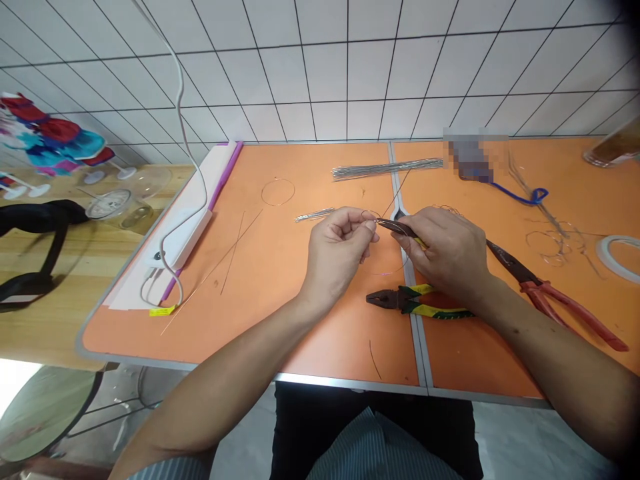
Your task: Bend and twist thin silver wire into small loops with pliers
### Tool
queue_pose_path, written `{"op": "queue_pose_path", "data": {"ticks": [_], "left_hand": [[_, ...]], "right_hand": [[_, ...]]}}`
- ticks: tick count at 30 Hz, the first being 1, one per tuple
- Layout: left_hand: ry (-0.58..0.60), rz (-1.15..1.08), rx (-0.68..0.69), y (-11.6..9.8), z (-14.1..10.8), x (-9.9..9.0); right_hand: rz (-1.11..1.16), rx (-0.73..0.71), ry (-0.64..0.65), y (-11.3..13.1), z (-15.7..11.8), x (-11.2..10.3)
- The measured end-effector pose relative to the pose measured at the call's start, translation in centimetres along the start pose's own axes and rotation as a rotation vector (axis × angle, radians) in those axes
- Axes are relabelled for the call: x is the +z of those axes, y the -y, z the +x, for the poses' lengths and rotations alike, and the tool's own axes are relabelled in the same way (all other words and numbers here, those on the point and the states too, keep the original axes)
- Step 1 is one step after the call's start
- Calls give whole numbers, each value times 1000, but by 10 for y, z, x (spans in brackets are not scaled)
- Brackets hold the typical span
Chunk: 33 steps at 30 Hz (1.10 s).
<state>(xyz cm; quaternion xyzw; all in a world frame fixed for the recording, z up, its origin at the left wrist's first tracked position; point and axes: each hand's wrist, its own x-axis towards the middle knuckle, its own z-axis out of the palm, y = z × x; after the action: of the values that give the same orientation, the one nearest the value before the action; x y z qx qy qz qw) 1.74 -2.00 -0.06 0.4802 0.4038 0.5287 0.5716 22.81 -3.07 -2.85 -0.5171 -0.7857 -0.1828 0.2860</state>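
My left hand (pixel 340 243) is closed in a pinch on a thin wire (pixel 371 213), part of which curves in a small loop above the fingertips. My right hand (pixel 445 247) wraps round a pair of pliers (pixel 395 227) with dark jaws and a bit of yellow handle showing. Those jaw tips meet the wire right beside my left fingertips. Below the right hand lie combination pliers (pixel 395 299) with yellow, green and red grips, partly covered by the wrist. Red-handled long-nose pliers (pixel 545 290) rest to the right of that forearm.
A bundle of straight wires (pixel 387 169) lies at the back of the orange folding table (pixel 320 353), with shorter wires (pixel 314 215) nearer. A wire ring (pixel 262 193) is at left. A power strip (pixel 185 250) with a white cable stands left; a tape roll (pixel 607 257) lies right.
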Motion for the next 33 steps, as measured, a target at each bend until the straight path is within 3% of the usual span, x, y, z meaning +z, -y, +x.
{"op": "queue_pose_path", "data": {"ticks": [33], "left_hand": [[3,-23,-22,0,-1,1]], "right_hand": [[-34,-113,-121,-1,5,6]]}}
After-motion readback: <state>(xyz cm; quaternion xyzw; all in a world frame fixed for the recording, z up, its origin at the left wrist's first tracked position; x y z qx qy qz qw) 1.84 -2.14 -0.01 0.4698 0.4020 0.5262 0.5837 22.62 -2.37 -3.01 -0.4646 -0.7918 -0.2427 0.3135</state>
